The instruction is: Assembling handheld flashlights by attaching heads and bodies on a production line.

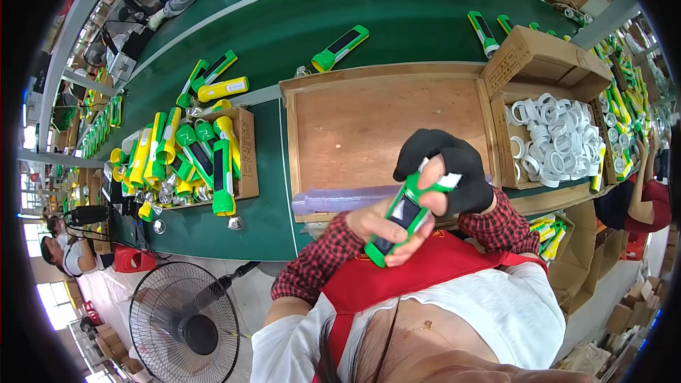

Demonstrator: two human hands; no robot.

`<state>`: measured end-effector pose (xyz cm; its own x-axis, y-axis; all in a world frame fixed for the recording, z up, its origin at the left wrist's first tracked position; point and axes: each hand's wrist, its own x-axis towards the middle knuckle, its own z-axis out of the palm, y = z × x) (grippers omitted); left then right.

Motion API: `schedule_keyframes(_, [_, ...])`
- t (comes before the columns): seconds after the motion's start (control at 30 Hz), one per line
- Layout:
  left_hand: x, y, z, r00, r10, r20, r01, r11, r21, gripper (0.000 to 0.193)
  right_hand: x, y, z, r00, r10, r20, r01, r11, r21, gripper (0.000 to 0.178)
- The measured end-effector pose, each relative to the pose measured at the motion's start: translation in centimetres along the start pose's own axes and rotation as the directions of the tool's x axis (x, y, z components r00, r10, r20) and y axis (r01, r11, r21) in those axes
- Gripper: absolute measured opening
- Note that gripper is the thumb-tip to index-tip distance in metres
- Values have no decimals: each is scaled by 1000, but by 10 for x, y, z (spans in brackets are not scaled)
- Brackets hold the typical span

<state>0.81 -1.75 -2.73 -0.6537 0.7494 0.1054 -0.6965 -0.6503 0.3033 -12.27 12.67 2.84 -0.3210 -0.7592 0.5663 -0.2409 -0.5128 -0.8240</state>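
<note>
My left hand (378,223) is wrapped round the body of a green flashlight (403,214) with a dark panel on its side. The flashlight is tilted, its head end up and to the right. At that end my right hand (443,159), in a black glove with bare thumb and finger, is closed on a white ring (450,181). The ring is partly covered by the fingers, and whether it sits fully on the head cannot be made out. Both hands are over the near edge of a shallow wooden tray (390,117).
On the right stands a cardboard box (505,143) of white rings (557,138). A box of green and yellow flashlights (245,149) is at left. More flashlights (340,48) lie on the green belt (418,14). A rolled plastic sheet (340,199) crosses the tray; a fan (186,319) stands lower left.
</note>
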Motion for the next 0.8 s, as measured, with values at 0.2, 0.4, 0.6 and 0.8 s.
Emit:
schedule_keyframes(0.2, [13,33,-34,647,738,-191,502,-224,835,34,-19,48,9,826,149,-543,-500,640,-584,32])
schedule_keyframes(0.4, [1,51,-10,934,4,-357,138,918,373,34,5,22,-29,956,270,-112,-289,928,-234,37])
schedule_keyframes(0.6, [12,67,-38,757,342,-557,286,593,753,40,6,61,-37,860,426,-281,-503,799,-329,35])
schedule_keyframes(0.8, [36,113,-61,575,817,-29,491,-317,812,64,43,84,-91,853,262,-451,-484,718,-500,38])
